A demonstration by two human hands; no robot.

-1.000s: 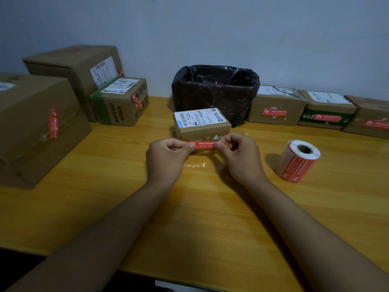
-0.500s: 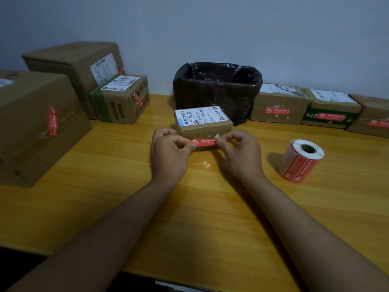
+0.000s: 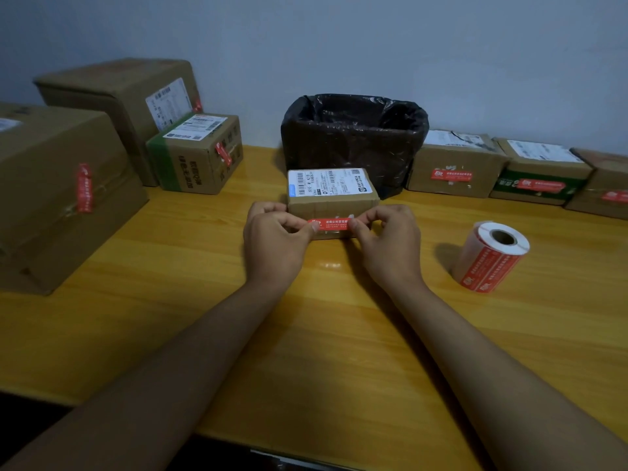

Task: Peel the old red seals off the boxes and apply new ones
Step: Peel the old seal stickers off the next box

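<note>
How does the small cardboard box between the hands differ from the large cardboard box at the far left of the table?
The small brown cardboard box is low and flat; the large brown cardboard box is far bulkier. At the small one a horizontal red seal is pinched by the left hand and right hand; the large one's seal runs vertically, untouched. Both carry white shipping labels.
</note>
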